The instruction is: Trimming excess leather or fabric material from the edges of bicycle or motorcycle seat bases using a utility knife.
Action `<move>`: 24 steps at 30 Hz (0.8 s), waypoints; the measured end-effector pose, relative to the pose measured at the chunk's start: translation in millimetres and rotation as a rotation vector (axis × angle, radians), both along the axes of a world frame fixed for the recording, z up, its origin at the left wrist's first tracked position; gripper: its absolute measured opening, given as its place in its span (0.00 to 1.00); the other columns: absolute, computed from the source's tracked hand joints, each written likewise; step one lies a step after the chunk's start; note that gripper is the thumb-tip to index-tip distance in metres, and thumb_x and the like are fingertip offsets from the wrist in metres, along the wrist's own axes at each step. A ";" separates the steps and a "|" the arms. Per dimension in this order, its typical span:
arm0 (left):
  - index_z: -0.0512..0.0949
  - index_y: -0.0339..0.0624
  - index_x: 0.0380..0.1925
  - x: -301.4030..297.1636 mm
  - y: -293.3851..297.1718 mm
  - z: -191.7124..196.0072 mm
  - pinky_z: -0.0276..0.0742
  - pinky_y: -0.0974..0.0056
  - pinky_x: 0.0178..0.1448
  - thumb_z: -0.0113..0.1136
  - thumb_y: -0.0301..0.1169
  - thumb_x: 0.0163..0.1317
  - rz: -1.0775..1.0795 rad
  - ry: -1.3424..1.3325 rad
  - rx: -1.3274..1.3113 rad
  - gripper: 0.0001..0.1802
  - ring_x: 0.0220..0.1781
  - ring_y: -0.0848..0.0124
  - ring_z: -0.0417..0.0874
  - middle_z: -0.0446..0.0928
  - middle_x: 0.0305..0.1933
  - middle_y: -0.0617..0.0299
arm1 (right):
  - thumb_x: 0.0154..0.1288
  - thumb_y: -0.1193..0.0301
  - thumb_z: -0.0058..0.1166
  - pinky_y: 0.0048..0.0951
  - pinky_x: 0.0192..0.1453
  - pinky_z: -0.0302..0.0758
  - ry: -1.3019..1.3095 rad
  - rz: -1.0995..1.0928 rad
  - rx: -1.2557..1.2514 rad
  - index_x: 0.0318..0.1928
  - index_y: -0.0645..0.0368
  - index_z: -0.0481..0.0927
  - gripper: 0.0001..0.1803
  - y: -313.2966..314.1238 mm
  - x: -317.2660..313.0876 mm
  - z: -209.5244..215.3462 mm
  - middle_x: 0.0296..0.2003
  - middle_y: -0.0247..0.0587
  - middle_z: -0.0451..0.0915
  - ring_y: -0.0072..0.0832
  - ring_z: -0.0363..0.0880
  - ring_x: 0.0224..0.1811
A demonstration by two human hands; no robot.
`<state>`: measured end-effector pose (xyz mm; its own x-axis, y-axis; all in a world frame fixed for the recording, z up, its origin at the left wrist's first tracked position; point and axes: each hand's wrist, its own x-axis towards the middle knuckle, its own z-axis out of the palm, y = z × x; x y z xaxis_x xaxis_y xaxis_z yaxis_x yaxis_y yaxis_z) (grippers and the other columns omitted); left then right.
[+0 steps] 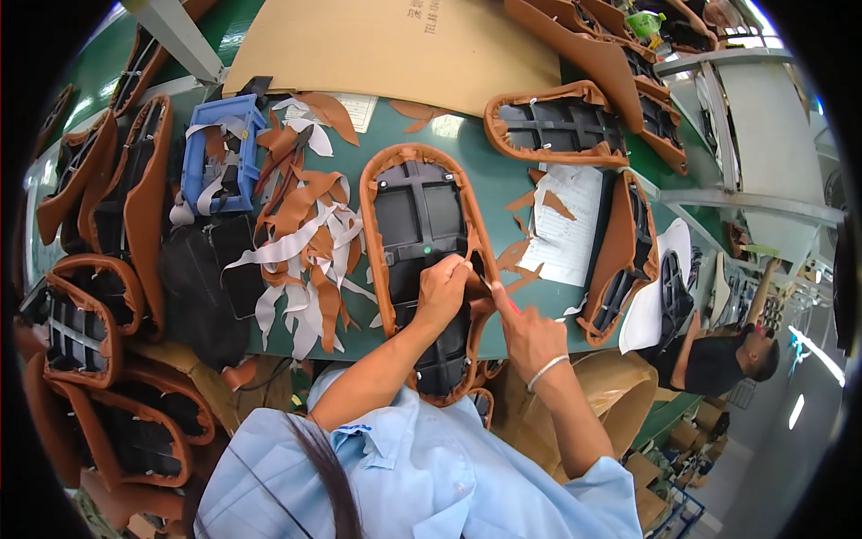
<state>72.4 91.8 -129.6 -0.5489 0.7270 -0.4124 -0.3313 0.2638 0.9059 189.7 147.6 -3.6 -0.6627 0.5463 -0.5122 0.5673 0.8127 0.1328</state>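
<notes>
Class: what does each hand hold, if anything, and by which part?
Left hand pinches the brown cover by its inner edge. Right hand grips a slim tool, apparently by its red handle.

At centre frame, the left hand (444, 292) grips the brown rim (369, 216) of a black shell (417, 214); the right hand (533, 341) holds a slim tool (513, 306) (mostly hidden) beside it. Scraps (314, 235) and 1 blue crate (190, 160) lie left on the worktop (494, 190).
</notes>
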 end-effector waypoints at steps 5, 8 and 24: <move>0.71 0.33 0.22 0.3 -5.0 1.4 0.63 0.62 0.27 0.50 0.34 0.61 0.052 -0.038 0.082 0.14 0.19 0.72 0.65 0.63 0.16 0.54 | 0.66 0.63 0.47 0.40 0.22 0.71 0.088 0.015 0.024 0.68 0.37 0.54 0.31 17.5 -17.0 6.9 0.25 0.45 0.76 0.42 0.78 0.21; 0.72 0.34 0.22 4.1 -1.5 -3.5 0.63 0.62 0.26 0.50 0.33 0.61 0.062 -0.050 0.041 0.14 0.19 0.75 0.64 0.62 0.16 0.55 | 0.66 0.63 0.47 0.39 0.22 0.71 0.187 0.086 -0.015 0.68 0.38 0.54 0.32 33.5 -23.4 -10.1 0.26 0.45 0.77 0.42 0.78 0.21; 0.68 0.45 0.19 8.3 -21.5 -14.4 0.51 0.75 0.21 0.48 0.28 0.61 0.210 -0.567 0.346 0.10 0.18 0.84 0.56 0.60 0.18 0.73 | 0.66 0.62 0.48 0.43 0.21 0.70 0.018 -0.042 -0.050 0.67 0.36 0.55 0.31 1.7 13.6 12.0 0.23 0.47 0.77 0.45 0.76 0.19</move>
<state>80.7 70.3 -144.0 -0.4612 0.7703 -0.4403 -0.7902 -0.1309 0.5987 203.2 149.3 8.4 -0.6488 0.5481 -0.5279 0.6032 0.7933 0.0822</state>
